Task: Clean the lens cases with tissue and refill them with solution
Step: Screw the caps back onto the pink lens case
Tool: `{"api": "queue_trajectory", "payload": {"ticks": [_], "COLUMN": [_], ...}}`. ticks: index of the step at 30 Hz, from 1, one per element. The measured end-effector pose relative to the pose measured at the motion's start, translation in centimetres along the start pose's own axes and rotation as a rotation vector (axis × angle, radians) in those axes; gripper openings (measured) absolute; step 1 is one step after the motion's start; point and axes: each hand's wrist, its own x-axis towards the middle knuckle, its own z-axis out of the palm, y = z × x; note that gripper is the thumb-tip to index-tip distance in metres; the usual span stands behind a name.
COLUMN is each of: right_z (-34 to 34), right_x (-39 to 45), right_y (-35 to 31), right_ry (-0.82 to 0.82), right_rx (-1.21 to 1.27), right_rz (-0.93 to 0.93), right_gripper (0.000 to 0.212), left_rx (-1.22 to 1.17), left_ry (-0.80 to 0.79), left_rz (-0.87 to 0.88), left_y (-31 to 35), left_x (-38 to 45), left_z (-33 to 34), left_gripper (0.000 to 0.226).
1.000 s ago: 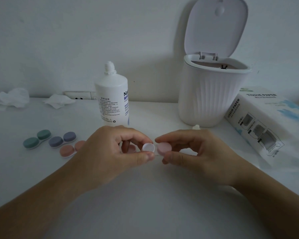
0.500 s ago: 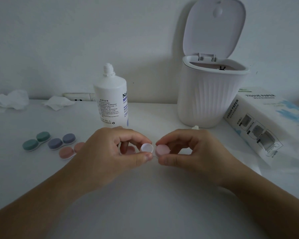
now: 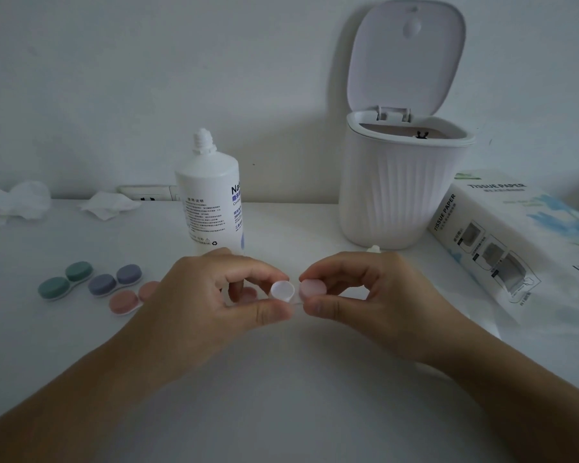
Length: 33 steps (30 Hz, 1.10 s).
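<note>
My left hand (image 3: 211,295) pinches a white lens case (image 3: 282,291) at its open well, just above the table. A second pink cap shows between that hand's fingers. My right hand (image 3: 375,295) pinches the pink cap (image 3: 311,289) on the case's other well. Three closed lens cases lie to the left: green (image 3: 65,281), purple (image 3: 115,280) and pink (image 3: 125,301). An uncapped bottle of solution (image 3: 209,195) stands behind my left hand. A tissue pack (image 3: 515,242) lies at the right.
A white ribbed bin (image 3: 401,185) with its lid raised stands behind my right hand. Crumpled tissues (image 3: 17,202) and a flat one (image 3: 109,205) lie at the back left near a wall socket (image 3: 146,192). A small white cap (image 3: 373,249) sits by the bin's base.
Both hands stay pinched on the case with almost no shift; the view has moved slightly.
</note>
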Motion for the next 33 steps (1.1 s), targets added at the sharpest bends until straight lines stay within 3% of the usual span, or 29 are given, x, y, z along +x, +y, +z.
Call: {"api": "queue_trajectory", "payload": {"ticks": [9, 16, 21, 28, 33], "right_z": [-0.7, -0.9, -0.9, -0.9, -1.0], "right_x": [0.1, 0.2, 0.2, 0.2, 0.2], "right_y": [0.5, 0.5, 0.5, 0.5, 0.5], "right_ry": [-0.011, -0.035, -0.046, -0.047, -0.053], "right_rx": [-0.036, -0.063, -0.062, -0.065, -0.069], "right_rz": [0.012, 0.004, 0.018, 0.035, 0.039], "right_gripper": [0.013, 0.016, 0.016, 0.015, 0.014], "left_rx": [0.365, 0.426, 0.497, 0.077, -0.343], "left_ry": [-0.076, -0.112, -0.091, 0.014, 0.080], "left_rz": [-0.086, -0.138, -0.105, -0.034, -0.150], "left_y": [-1.7, -1.6, -1.3, -1.5, -1.0], "left_x": [0.2, 0.1, 0.1, 0.6, 0.8], "left_z": [-1.0, -0.6, -0.1, -0.3, -0.7], "left_gripper": [0.069, 0.062, 0.037, 0.015, 0.025]}}
